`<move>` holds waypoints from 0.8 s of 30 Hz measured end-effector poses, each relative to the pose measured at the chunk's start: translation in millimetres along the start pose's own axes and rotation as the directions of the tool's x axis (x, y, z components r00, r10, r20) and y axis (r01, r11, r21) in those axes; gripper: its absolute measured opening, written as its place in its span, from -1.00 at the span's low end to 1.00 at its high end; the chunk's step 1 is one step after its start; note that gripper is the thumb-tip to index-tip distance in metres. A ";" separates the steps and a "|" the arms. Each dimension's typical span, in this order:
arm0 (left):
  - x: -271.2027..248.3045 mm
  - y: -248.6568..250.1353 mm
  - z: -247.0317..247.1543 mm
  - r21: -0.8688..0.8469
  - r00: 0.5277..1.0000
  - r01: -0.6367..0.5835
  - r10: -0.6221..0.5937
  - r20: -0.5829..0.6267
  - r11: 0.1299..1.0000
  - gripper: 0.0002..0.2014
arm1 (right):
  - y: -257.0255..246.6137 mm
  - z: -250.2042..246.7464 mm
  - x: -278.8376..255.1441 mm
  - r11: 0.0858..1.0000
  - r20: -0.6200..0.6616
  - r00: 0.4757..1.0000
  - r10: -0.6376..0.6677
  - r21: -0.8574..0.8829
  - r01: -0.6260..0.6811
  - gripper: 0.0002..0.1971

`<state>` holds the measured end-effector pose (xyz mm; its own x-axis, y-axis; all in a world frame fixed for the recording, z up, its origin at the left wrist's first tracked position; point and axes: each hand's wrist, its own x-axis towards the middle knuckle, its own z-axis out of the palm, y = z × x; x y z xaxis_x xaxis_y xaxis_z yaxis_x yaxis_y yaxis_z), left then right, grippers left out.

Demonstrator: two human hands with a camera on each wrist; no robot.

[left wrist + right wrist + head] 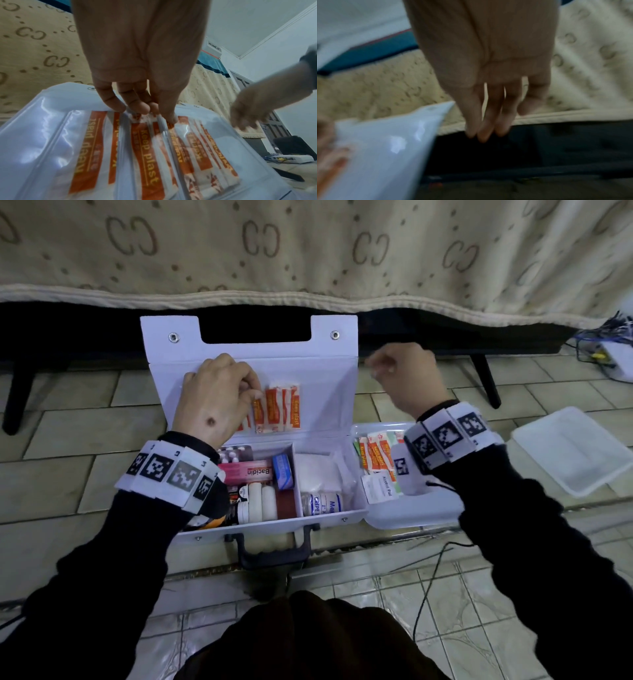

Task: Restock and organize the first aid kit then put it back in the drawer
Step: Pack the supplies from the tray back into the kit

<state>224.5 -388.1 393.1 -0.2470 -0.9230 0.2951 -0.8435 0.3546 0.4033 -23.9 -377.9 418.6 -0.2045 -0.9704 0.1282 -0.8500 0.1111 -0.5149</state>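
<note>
On the tiled floor [102, 474], nearest the kneeling person, the white plastic first aid kit case [260, 527] lies open with its black carry handle [274, 553] toward them. The tray is split into compartments: on the left sit a pink box marked Bacidin [248, 472], a blister card of pills [233, 455], a small blue box [283, 470] and white rolls [262, 501]; on the right lie white gauze in clear wrap [318, 470] and a crepe bandage roll [322, 503]. Just beside the case, on its right, stands a clear plastic container [411, 517] holding more orange-and-white plaster strips [373, 455] and an alcohol pad sachet [383, 487]; its clear lid [575, 450] lies apart, farther right.

Beyond the tray the kit's white lid [250, 344] stands raised, with clear pockets across its inner face. Orange-and-white Keep Plast plasters [147, 148] fill those pockets. The left hand [219, 395] is on the lid, its fingertips [142, 109] and thumb pinching the top edge of a plaster at the mouth of a pocket. The right hand [400, 378] hangs in the air just past the lid's right edge, touching nothing; it is blurred, its fingers [488, 121] drooping loosely together with nothing held.

Farther back, a beige bedspread patterned with letters and dots [308, 244] drapes over a dark bed frame, and a tangle of cables with a white device [613, 354] sits at the far right
</note>
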 end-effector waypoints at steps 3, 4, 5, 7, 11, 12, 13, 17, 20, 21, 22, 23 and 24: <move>-0.8 -0.1 0.9 0.001 1.000 0.002 -0.002 -0.002 1.000 -0.92 | 41.7 -7.0 5.3 0.957 0.314 0.928 0.201 -0.263 -0.118 -0.80; -0.8 0.3 1.2 0.003 1.000 0.001 -0.001 -0.007 1.000 -0.92 | 51.0 -3.8 2.7 0.946 0.382 0.893 0.239 -0.299 -0.125 -0.81; -0.8 0.5 0.9 0.004 1.000 0.001 -0.001 -0.012 1.000 -0.92 | 57.2 2.0 0.2 0.941 0.433 0.865 0.254 -0.316 -0.119 -0.80; -0.6 1.5 0.5 0.006 1.000 0.001 -0.001 -0.017 1.000 -0.92 | 63.5 14.6 -5.6 0.934 0.496 0.837 0.232 -0.354 -0.049 -0.64; -2.1 2.9 -0.5 0.013 1.000 -0.004 0.005 -0.025 1.000 -0.93 | 67.7 33.0 -11.9 0.941 0.565 0.801 0.196 -0.339 0.009 -0.42; -2.4 3.1 -0.6 0.015 1.000 -0.004 0.004 -0.025 1.000 -0.93 | 68.5 35.9 -11.9 0.938 0.570 0.800 0.189 -0.345 0.023 -0.42; -2.8 3.5 -0.8 0.016 1.000 -0.002 0.002 -0.026 1.000 -0.93 | 70.8 39.3 -11.5 0.935 0.561 0.807 0.185 -0.354 0.032 -0.41; -3.3 4.7 -1.0 0.021 1.000 0.000 0.001 -0.029 1.000 -0.92 | 80.6 44.9 -10.5 0.945 0.449 0.880 0.152 -0.327 0.004 -0.46; -3.4 3.8 -2.2 0.008 1.000 0.008 -0.008 -0.020 1.000 -0.94 | 89.0 42.3 -10.9 0.978 0.381 0.914 0.141 -0.200 -0.067 -0.72; -3.4 3.7 -2.7 0.001 1.000 0.012 -0.012 -0.019 1.000 -0.94 | 90.9 39.8 -11.8 0.982 0.371 0.918 0.141 -0.172 -0.081 -0.80; -3.5 3.8 -3.1 -0.004 1.000 0.012 -0.012 -0.017 1.000 -0.94 | 92.7 36.9 -11.8 0.984 0.366 0.919 0.142 -0.156 -0.090 -0.82; -3.9 4.3 -3.6 -0.009 1.000 0.011 -0.012 -0.014 1.000 -0.95 | 94.1 34.0 -11.6 0.985 0.368 0.918 0.148 -0.143 -0.101 -0.79; -4.4 4.9 -4.0 -0.014 1.000 0.011 -0.011 -0.012 1.000 -0.95 | 93.9 29.7 -10.8 0.983 0.373 0.914 0.162 -0.144 -0.115 -0.80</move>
<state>223.4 -381.7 397.3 -0.2323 -0.9249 0.3009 -0.8392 0.3470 0.4188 -87.1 -363.3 343.7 -0.1430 -0.9486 -0.2823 -0.8820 0.2515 -0.3984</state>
